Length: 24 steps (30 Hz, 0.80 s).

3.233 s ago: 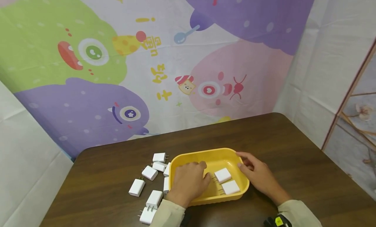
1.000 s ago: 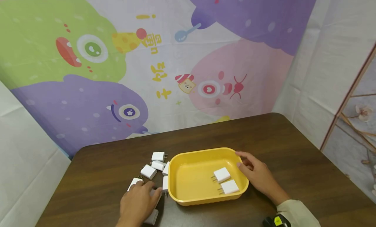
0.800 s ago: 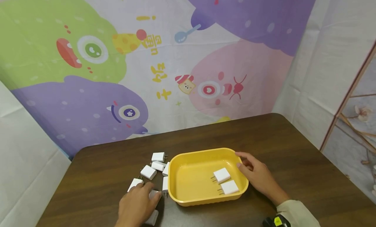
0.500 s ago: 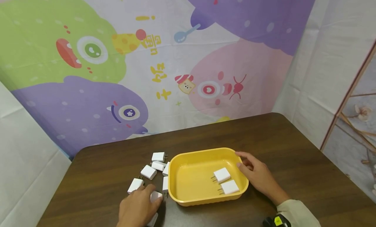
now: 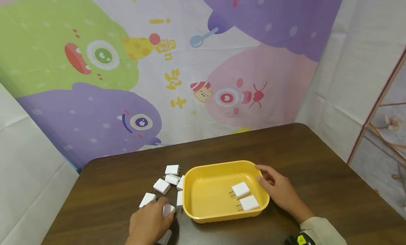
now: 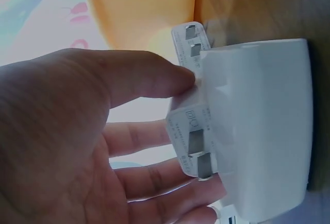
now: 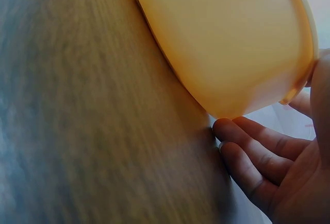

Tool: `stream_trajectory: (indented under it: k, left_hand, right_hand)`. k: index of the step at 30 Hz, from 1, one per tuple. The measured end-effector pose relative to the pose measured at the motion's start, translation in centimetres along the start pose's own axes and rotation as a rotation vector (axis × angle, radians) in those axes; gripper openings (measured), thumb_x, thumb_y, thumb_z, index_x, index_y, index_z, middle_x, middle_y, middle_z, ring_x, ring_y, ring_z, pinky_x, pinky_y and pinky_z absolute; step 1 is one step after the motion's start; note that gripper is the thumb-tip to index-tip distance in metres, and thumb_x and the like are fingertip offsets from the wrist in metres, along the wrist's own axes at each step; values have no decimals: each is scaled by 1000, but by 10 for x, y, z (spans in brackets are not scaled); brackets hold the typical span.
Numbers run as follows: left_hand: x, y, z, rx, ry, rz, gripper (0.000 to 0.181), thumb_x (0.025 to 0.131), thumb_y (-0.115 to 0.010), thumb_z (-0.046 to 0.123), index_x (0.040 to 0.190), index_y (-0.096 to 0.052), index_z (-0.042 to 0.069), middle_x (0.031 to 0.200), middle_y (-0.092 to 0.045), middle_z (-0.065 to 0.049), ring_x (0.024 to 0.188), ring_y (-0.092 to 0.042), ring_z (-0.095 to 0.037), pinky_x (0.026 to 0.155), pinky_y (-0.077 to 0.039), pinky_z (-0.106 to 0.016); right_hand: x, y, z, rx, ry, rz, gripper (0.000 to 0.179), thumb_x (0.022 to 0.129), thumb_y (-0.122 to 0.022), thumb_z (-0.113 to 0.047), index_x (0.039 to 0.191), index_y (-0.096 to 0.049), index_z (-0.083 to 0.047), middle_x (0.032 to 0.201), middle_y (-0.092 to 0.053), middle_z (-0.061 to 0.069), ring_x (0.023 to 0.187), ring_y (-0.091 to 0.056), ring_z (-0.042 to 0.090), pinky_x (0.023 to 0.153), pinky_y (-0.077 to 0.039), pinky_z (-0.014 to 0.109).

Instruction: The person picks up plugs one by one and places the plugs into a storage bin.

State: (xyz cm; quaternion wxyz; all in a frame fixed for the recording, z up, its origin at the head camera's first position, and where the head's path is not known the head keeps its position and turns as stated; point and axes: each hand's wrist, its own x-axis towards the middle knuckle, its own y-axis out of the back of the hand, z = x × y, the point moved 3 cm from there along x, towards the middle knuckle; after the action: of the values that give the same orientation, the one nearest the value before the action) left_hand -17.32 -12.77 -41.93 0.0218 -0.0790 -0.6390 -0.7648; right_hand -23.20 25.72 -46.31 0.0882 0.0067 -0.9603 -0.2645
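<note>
On the dark table, my left hand (image 5: pixel 146 222) pinches a white charger plug (image 5: pixel 168 209) between thumb and fingers. In the left wrist view, the thumb lies on this charger plug (image 6: pixel 180 131), its two metal prongs facing the camera; another white charger plug (image 6: pixel 263 126) fills the foreground. My right hand (image 5: pixel 280 188) holds the right end of the yellow tray (image 5: pixel 206 195), thumb by the rim. In the right wrist view, fingertips (image 7: pixel 227 128) touch the tray's outer wall (image 7: pixel 227 44) near the table. Two charger plugs (image 5: pixel 240 189) lie inside the tray, at its right end.
Several loose charger plugs (image 5: pixel 162 186) lie left of the tray, some close against its wall. One charger plug (image 5: pixel 165 237) sits partly under the left hand at the front. A cartoon-printed curtain (image 5: pixel 190 125) hangs behind the table (image 5: pixel 285 143).
My left hand has moved out of the tray to the loose charger plugs on the left, and its fingers have closed around one. The right hand has stayed at the tray.
</note>
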Motion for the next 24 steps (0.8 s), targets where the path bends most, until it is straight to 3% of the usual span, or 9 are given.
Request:
stream_trajectory:
  k: [7, 11, 24]
  left_hand:
    - [0, 2, 1, -7, 32, 31, 35, 80, -73, 35, 112, -72, 23, 96, -71, -6, 75, -67, -33, 54, -48, -52]
    - [0, 5, 2, -14, 25, 80, 33, 83, -71, 33, 114, -74, 25, 100, -72, -7, 78, -69, -34, 55, -49, -52]
    - [4, 9, 8, -69, 19, 221, 30, 85, -72, 36, 108, -65, 17, 82, -70, -5, 65, -66, -29, 51, -45, -48]
  right_hand:
    - [0, 1, 0, 7, 7, 5, 39, 100, -63, -30, 137, -58, -19, 100, -69, 6, 81, -62, 17, 68, -51, 28]
    - [0, 0, 1, 9, 3, 1, 39, 100, -63, -30, 137, -58, -19, 101, -69, 6, 81, -62, 17, 68, -51, 28]
    - [0, 0, 1, -19, -9, 2, 39, 100, -63, -29, 137, -59, -20, 100, -69, 4, 81, -61, 17, 68, -50, 28]
